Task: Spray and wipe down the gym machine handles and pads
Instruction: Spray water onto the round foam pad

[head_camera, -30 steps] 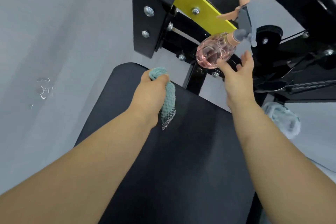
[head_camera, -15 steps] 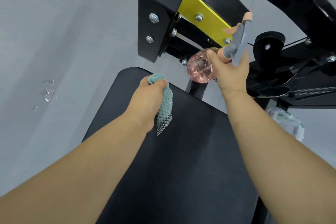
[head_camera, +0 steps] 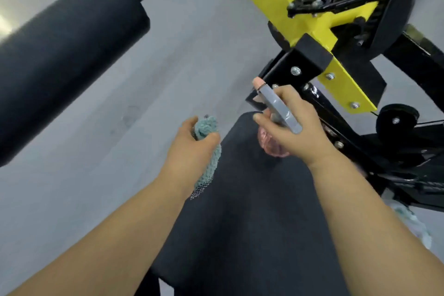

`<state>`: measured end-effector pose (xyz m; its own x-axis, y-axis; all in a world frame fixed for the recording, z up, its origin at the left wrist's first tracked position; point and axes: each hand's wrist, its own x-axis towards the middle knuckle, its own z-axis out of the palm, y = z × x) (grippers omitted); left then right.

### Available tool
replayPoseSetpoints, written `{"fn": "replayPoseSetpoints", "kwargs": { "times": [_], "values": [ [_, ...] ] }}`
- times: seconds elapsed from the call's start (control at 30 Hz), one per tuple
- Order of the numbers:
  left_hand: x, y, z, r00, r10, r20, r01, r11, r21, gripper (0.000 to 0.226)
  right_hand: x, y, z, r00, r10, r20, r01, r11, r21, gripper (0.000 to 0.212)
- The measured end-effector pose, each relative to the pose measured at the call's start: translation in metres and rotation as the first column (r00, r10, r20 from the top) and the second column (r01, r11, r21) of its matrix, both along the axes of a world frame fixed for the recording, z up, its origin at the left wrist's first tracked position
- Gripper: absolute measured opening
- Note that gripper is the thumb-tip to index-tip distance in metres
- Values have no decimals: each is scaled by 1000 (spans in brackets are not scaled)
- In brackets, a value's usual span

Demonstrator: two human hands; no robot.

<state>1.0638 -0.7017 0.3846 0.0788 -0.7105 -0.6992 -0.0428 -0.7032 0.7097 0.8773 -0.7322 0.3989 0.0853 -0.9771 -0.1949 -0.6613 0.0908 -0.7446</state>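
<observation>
Seat pad (head_camera: 252, 223) fills lower centre, right hand (head_camera: 300, 132) grips the spray bottle (head_camera: 280, 110) just above it, left hand (head_camera: 192, 151) clutches the cloth (head_camera: 206, 127) (bunched tight) at its left edge, so best to aim the nozzle squarely at the padding, mist lightly, then wipe.

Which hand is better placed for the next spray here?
Right, likely: the right hand grips the spray bottle above the black pad; the left hand only holds the cloth.
</observation>
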Motion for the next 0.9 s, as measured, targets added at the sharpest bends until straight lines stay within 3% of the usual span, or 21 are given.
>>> {"fn": "replayPoseSetpoints", "kwargs": {
  "times": [0.1, 0.23, 0.33, 0.43, 0.53, 0.63, 0.9],
  "values": [
    [66, 13, 23, 999, 37, 23, -35, 998, -50, 31, 72, 5, 16, 981, 170, 89, -177, 981, 76, 57],
    [150, 44, 48, 993, 97, 71, -90, 991, -103, 22, 162, 21, 20, 924, 292, 247, -346, 913, 215, 44],
    [203, 61, 53, 962, 199, 188, -175, 975, -138, 15, 220, 36, 23, 890, 271, 366, -374, 894, 247, 43],
    [263, 72, 46, 895, 256, 365, -204, 963, -175, 37, 280, 46, 20, 847, 173, 503, -392, 843, 369, 49],
    [317, 70, 28, 823, 74, 563, -39, 997, -74, 69, 328, 45, 9, 863, 147, 483, -386, 810, 442, 41],
    [357, 52, 7, 694, -190, 694, 178, 980, 90, 82, 367, 35, 9, 905, 137, 404, -341, 801, 492, 23],
    [403, 34, -32, 549, -518, 656, 452, 844, 289, 89, 404, 17, 13, 977, 129, 170, -201, 825, 528, 26]
  ]
}}
